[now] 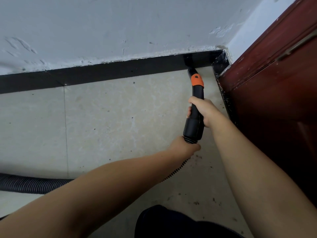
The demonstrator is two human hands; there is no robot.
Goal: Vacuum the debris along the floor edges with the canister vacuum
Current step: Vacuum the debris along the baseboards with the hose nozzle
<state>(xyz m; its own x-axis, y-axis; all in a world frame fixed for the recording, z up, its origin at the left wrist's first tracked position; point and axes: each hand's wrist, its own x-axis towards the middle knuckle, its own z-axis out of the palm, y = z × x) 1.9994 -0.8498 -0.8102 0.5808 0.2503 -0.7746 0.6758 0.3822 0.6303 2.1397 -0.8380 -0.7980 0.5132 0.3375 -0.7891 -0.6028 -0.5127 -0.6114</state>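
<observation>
- Right hand [203,111] wraps the black nozzle [197,93], just behind its orange collar [197,80]; fingers curl under the tube.
- Left hand [186,146] grips the ribbed hose [32,185] where it joins the nozzle's rear cuff; the two hands sit close, one behind the other on the same line.
- Nozzle tip is pushed into the corner [217,57] where the black skirting [103,73] meets the red-brown door [274,83]. Tip reads as touching or nearly touching the floor [111,117] at the skirting foot; exact contact cannot be told, black on black.
- Hose runs from the left hand back under the forearm and out away from the corner, lying on the floor. Canister itself not in view.
- Debris [199,158]: dark specks scattered on the floor along the door side, back from the corner toward the person. A few isolated specks also on the tiles farther out along the skirting.
- Judgement on progress: corner is being worked now. The skirting run looks fairly clean but not spotless. The strip along the door foot plainly holds dirt, so that edge appears not yet done. Task likely mid-way at best; other edges of the room are out of view.
</observation>
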